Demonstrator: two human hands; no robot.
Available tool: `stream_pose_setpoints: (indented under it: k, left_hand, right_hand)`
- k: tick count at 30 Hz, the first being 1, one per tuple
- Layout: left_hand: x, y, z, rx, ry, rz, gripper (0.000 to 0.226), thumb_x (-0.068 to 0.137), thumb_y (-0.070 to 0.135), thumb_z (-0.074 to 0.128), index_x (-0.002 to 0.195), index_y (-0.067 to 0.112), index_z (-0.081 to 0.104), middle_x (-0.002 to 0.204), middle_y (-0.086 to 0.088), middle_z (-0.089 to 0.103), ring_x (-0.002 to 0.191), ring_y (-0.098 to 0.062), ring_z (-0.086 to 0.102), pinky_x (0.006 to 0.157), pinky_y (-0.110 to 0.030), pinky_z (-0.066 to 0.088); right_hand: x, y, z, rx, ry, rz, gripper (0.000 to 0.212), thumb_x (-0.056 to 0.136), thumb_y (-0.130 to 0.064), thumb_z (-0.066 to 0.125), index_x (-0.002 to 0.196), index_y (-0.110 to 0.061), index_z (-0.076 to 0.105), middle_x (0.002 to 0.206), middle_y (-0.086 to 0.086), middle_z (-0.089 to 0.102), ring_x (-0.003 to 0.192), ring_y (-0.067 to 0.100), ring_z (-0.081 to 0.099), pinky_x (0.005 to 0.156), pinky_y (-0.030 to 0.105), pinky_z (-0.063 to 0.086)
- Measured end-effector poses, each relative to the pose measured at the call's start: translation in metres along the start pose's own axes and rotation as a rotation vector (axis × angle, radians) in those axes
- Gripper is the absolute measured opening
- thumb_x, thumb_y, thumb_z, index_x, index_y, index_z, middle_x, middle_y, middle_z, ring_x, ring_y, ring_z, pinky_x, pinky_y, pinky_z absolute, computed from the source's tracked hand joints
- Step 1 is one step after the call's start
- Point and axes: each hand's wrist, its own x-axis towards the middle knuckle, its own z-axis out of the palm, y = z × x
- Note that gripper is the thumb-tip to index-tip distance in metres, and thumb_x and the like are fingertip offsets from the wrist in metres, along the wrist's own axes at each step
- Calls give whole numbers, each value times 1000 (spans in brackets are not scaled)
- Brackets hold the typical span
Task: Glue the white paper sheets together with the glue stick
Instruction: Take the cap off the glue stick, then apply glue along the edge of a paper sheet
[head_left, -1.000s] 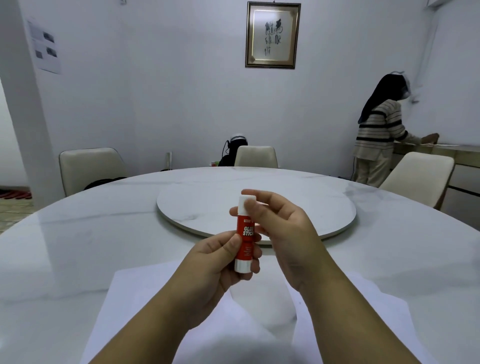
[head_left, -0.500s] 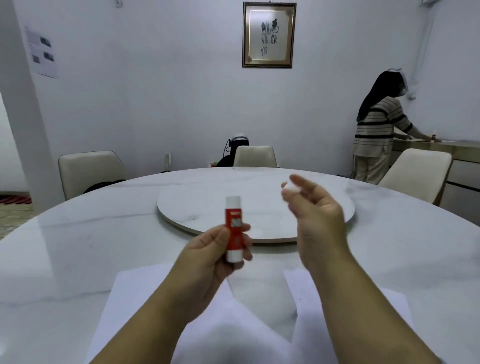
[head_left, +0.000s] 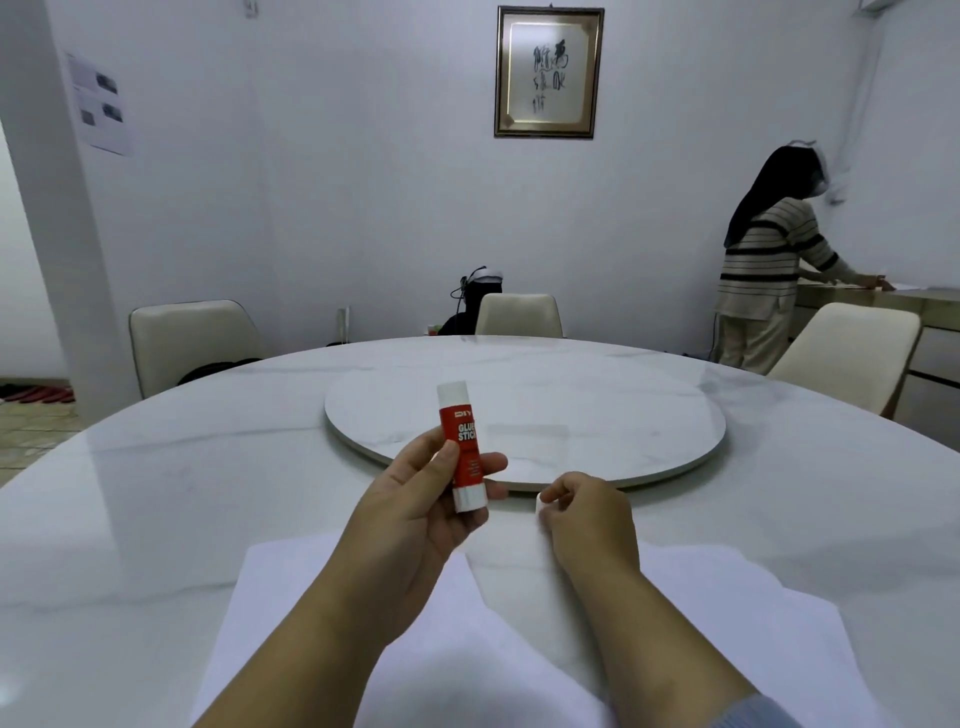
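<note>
My left hand holds a red and white glue stick upright above the near part of the table. My right hand is low beside it, near the tabletop, with its fingers pinched on a small white cap. Two white paper sheets lie flat under my forearms: one on the left and one on the right. My arms hide part of each. Between them a wedge of bare table shows.
The round marble table carries a raised turntable just beyond my hands. Cream chairs stand at the back left, back middle and right. A person in a striped top stands at a counter at the far right.
My right hand pulled the white cap off the glue stick, swung it out to the right, then came down to the table. My left hand kept the stick upright and shifted slightly left.
</note>
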Motion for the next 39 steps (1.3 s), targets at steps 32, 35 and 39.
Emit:
stream_pose_setpoints:
  k: [32, 35, 39]
  left_hand:
    - [-9, 14, 3, 193, 82, 158, 39, 59, 20, 72, 94, 2, 71, 87, -12, 76, 82, -23, 73, 68, -22, 56]
    - [-10, 13, 5, 171, 50, 147, 37, 59, 20, 72, 90, 1, 72, 82, -12, 75, 76, -20, 72, 67, -21, 55]
    - [-12, 15, 6, 179, 47, 158, 42, 56, 22, 74, 92, 1, 72, 87, -13, 76, 81, -23, 72, 68, -22, 56]
  right_hand:
    - [-99, -37, -32, 656, -281, -355, 37, 72, -65, 50, 72, -30, 63, 57, -12, 53, 53, 4, 43, 52, 16, 39]
    - [-107, -47, -32, 1152, -693, -14, 47, 86, -53, 46, 58, -17, 57, 52, -1, 47, 50, 12, 42, 49, 23, 38]
    - [-112, -50, -30, 1179, -714, 105, 52, 82, -59, 43, 60, -14, 55, 51, 1, 46, 47, 14, 39, 47, 25, 34]
